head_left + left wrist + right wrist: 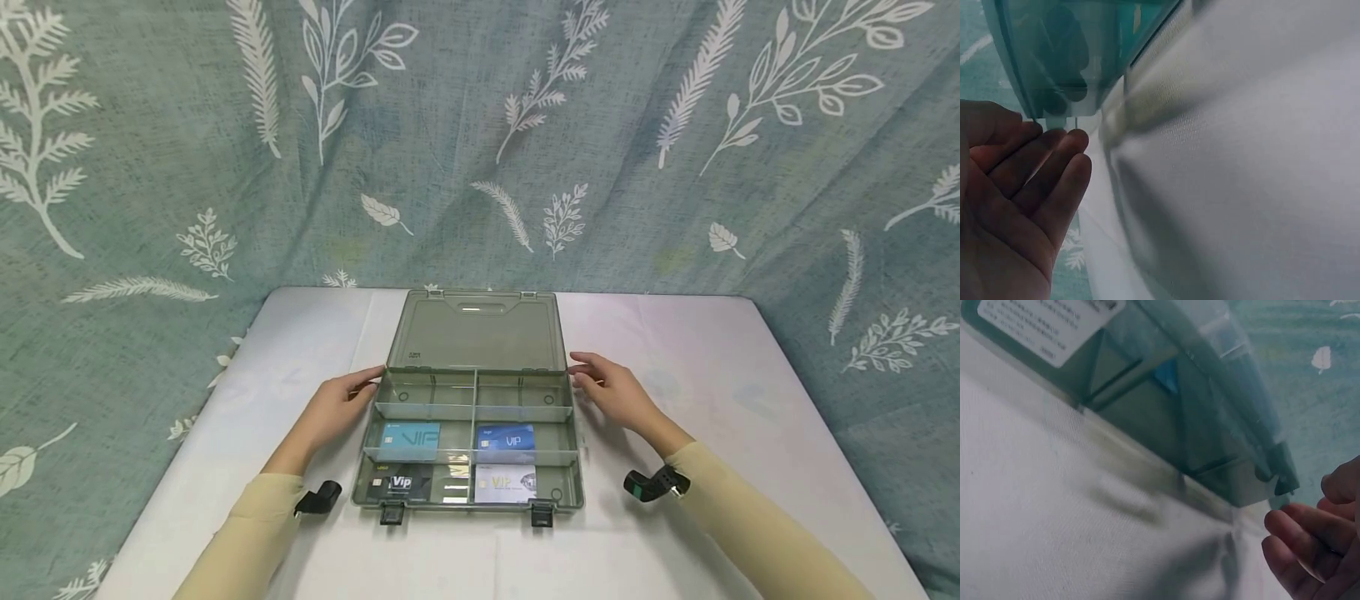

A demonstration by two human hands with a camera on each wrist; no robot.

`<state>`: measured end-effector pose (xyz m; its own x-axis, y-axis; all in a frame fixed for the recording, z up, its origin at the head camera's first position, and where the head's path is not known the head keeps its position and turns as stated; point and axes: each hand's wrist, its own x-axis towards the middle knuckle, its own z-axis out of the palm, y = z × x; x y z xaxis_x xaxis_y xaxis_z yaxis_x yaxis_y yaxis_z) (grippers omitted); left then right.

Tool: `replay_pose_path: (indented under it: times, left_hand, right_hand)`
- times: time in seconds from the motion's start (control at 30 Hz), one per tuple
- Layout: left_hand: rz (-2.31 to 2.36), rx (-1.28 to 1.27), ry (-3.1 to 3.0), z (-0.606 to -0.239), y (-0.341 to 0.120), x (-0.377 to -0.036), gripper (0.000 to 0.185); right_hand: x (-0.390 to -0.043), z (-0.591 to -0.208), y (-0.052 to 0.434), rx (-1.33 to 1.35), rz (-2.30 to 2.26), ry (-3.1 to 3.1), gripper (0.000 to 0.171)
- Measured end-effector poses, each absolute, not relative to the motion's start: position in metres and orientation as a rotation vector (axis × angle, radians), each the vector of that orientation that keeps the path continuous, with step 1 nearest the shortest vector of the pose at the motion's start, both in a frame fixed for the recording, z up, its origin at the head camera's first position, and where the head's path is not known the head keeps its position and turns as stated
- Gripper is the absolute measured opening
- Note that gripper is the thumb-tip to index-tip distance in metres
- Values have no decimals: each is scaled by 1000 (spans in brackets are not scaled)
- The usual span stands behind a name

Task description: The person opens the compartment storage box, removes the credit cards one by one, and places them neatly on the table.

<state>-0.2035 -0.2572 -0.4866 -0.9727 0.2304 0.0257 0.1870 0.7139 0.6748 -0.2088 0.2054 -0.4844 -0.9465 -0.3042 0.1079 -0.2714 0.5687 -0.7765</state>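
I have both hands flanking the organiser box (pixel 472 433), a translucent green-grey case that sits on the white tabletop (pixel 675 533) about midway between its left and right edges, its front latches near the front edge. Its lid (pixel 474 331) stands open, tilted back toward the far edge. My left hand (pixel 336 410) lies at the box's left wall near the hinge corner, fingers relaxed and stretched toward it; in the head view the fingertips seem to reach the back left corner, and in the left wrist view the fingers (pixel 1054 169) are loosely straight, palm up-turned, tips just below the box's corner, though I cannot tell if they truly touch. My right hand (pixel 611 387) mirrors it at the right wall, fingers spread and slightly bent, tips just beside the back right corner; the right wrist view shows the fingertips (pixel 1300 540) near the box's corner but apart from it. Neither hand holds anything. Inside the box, dividers make six compartments in three rows of two. The two far ones show no cards. The middle left holds a teal card (pixel 408 439), the middle right a blue card (pixel 506 439), the front left a black card (pixel 401 482), the front right a white card (pixel 506 484), all lying flat. Two black latches (pixel 392 514) hang at the front wall. Behind the tabletop hangs a green cloth (pixel 187 150) printed with white leaves.
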Motion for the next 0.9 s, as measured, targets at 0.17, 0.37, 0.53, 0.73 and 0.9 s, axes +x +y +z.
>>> replay_pose_path:
  times: [0.17, 0.37, 0.53, 0.73, 0.9]
  left_hand:
    - [1168, 379, 2862, -483, -258, -194, 41]
    - [1204, 452, 2893, -482, -256, -188, 39]
    - [1263, 540, 2872, -480, -256, -181, 42]
    - [1265, 611, 2828, -479, -256, -171, 50]
    - [1260, 587, 2815, -480, -258, -164, 55]
  right_hand:
    - [-203, -475, 204, -513, -1343, 2760, 40]
    - [-194, -467, 203, -533, -1362, 2740, 38]
    - [-185, -459, 200, -538, -1344, 2700, 36]
    - [-175, -451, 194, -544, -1319, 2645, 34]
    - [-171, -447, 189, -561, -1328, 2589, 32]
